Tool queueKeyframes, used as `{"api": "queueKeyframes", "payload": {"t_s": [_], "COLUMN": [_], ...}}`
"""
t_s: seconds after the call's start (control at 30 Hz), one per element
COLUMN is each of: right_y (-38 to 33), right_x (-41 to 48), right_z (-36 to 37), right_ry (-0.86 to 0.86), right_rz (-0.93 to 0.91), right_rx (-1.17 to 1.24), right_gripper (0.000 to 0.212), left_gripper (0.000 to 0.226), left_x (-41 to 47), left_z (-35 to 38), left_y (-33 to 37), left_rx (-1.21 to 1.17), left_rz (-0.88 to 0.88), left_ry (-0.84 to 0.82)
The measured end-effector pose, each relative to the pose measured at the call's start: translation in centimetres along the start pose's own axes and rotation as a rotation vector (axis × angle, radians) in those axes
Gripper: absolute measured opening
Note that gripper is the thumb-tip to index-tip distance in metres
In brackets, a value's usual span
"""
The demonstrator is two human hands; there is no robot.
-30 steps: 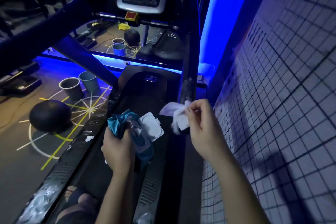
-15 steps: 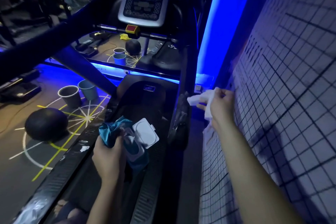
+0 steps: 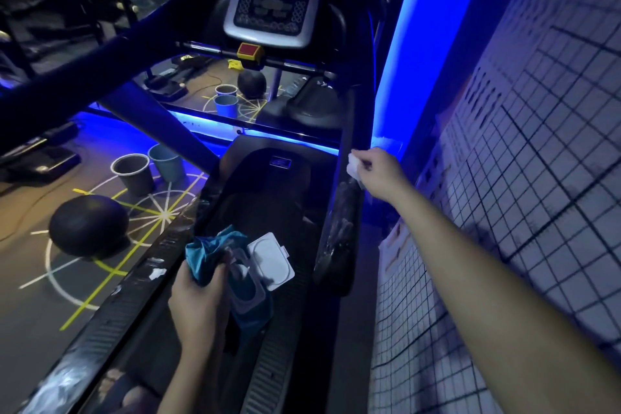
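- The right hand (image 3: 379, 171) is stretched well forward and pinches a crumpled white wipe (image 3: 353, 167) between thumb and fingers. The wipe sticks out at the fingertips, on the side away from the wall (image 3: 537, 178).
- Just left of that hand stands the treadmill's right post (image 3: 356, 111). The wipe is at its edge, but whether it is touching or just beside it I cannot tell.
- The post's long axis runs up and away from the hand toward the console (image 3: 274, 0), and down and back toward the person. A wiping stroke would likely follow that line (up or down, not across).
- The left hand (image 3: 198, 299) is lower and closer to the body. It grips a pack (image 3: 248, 289) of wipes together with a bunched blue cloth (image 3: 211, 249). The pack's lid (image 3: 272, 260) stands open, tipped toward the right-hand side.
- The right hand is far nearer the post. The left is well apart from it, over the belt.
- Hard to make out:
  - Most of the wipe is tucked inside the right hand.
  - The left fingers are buried under cloth.
  - The post below the right hand shows a shiny, wrinkled surface, perhaps film, though the dim blue light leaves that unsure.
- On the floor, well to the left of the left hand, sit a dark ball (image 3: 88, 225) and two buckets (image 3: 132, 173).
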State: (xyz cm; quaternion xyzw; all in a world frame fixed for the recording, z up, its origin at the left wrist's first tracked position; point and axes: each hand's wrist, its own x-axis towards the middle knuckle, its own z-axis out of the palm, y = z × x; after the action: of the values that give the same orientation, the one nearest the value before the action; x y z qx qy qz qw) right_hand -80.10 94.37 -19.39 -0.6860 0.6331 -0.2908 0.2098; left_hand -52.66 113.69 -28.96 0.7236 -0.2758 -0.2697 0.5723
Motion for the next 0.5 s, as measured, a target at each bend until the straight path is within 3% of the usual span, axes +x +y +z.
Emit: {"api": "queueKeyframes", "payload": {"t_s": [0.13, 0.23, 0.37, 0.5], "right_y": [1.1, 2.6, 2.5, 1.9], "right_x": [-0.9, -0.2, 0.3, -0.8], "right_z": [0.6, 1.3, 0.8, 0.7], "right_ry": [0.021, 0.113, 0.012, 0.060], "right_rz": [-0.080, -0.146, -0.229, -0.347], "right_rx": [0.128, -0.003, 0.011, -0.041], "right_gripper": [0.024, 0.017, 0.014, 0.020], "left_gripper": [0.016, 0.016, 0.015, 0.013], "left_x": [0.4, 0.5, 0.4, 0.3], "left_z": [-0.2, -0.4, -0.3, 0.0], "left_y": [-0.2, -0.4, -0.7, -1.4], "left_rx": [-0.003, -0.003, 0.008, 0.016], "left_rz": [0.007, 0.010, 0.013, -0.019], "left_ry": [-0.013, -0.018, -0.023, -0.019]}}
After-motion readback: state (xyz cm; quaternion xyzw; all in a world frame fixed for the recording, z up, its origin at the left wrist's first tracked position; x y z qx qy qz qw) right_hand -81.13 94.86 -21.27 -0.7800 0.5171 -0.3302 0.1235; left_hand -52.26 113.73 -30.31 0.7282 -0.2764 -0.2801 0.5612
